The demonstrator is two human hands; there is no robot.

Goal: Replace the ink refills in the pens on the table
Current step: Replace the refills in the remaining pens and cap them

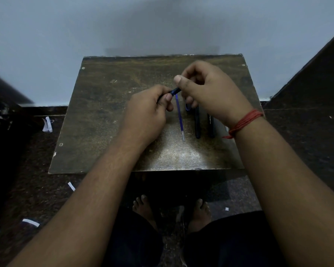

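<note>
Dark blue pen (175, 91) is up in the air between both hands, a bit above the middle of the worn brown surface (108, 112). Left hand (146, 114) has its grip closed around one end, thumb and fingers curled tight on the barrel. Right hand (206, 93) has its grip pinched shut on the other end, thumb on top, so only a short stretch of the pen shows between them. Can't tell if the barrel is coming apart or just being held, the hands cover most of it.

Lying flat on the surface just under the hands: a thin blue refill (180, 117) with a clear tip pointing toward the person, then two dark pens (197, 122) side by side to its right, all roughly parallel. Red thread (243, 123) is wrapped around the right wrist. Few scraps of white paper (47, 124) on the dark floor (27, 170).
</note>
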